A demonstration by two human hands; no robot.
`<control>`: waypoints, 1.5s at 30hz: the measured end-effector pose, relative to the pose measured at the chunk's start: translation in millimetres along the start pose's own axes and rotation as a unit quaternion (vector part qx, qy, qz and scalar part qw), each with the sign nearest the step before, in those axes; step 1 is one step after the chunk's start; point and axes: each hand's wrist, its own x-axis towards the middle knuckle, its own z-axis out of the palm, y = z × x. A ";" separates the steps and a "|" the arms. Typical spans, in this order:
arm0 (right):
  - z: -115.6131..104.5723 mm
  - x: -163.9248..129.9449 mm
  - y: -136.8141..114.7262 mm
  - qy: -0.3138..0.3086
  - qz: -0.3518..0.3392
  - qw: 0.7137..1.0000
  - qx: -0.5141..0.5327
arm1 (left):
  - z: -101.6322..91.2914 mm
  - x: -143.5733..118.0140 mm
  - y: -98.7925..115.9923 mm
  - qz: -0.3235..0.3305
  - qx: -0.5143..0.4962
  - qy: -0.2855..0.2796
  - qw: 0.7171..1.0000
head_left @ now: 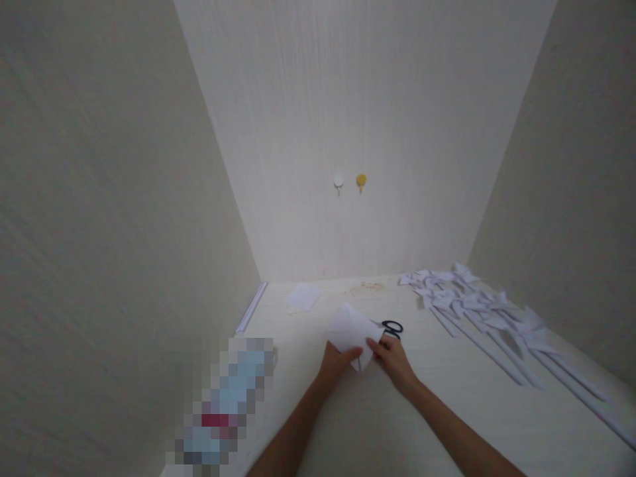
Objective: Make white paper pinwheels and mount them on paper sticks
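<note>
- Folding calls for aligned edges: the left hand (334, 366) and right hand (392, 358) are both pinching the paper (352, 333) over the tabletop (377, 424).
- Pressing each crease flat is helping; scissors (392, 328) are lying just behind.

White folded paper (354, 334), seemingly creased, pinched above the desk.

The folded paper (354, 331) lies mid-desk (447, 424), between both hands: left hand (334, 363) at its near left edge, right hand (393, 358) at its near right. Scissors (392, 327) lie just right of it. A sheet (304, 297) lies behind, near the back edge. Paper rolls (487, 324) fan along the desk's right edge. Two hooks (350, 181) sit on the back wall.
</note>
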 end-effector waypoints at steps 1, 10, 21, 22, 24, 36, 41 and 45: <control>-0.8 0.1 -1.2 0.019 0.008 0.999 0.031 | 0.0 -0.2 -1.2 0.010 0.012 -0.019 1.000; -6.7 1.3 -2.5 0.089 -0.043 0.986 0.133 | -2.4 2.5 -8.6 -0.003 0.122 -0.100 0.987; -8.2 6.6 4.1 0.149 -0.056 0.985 0.071 | -5.3 5.1 -12.7 0.009 0.121 -0.133 0.984; -8.2 6.9 4.3 0.144 -0.057 0.986 0.059 | -5.2 4.7 -12.1 0.005 0.115 -0.137 0.984; -7.9 6.2 2.7 0.122 -0.054 0.990 0.042 | -4.4 3.7 -10.9 0.005 0.102 -0.140 0.985; 1.0 -7.5 -10.5 -0.093 -0.027 0.993 0.068 | -4.2 5.0 0.3 0.023 0.022 0.027 0.999; 11.2 -12.9 -5.3 -0.136 0.044 0.989 0.029 | -11.5 12.1 -2.7 0.024 -0.057 0.104 0.993; 13.4 -14.8 -6.4 -0.121 0.054 0.991 0.017 | -10.0 10.9 -0.7 -0.001 -0.167 0.094 0.982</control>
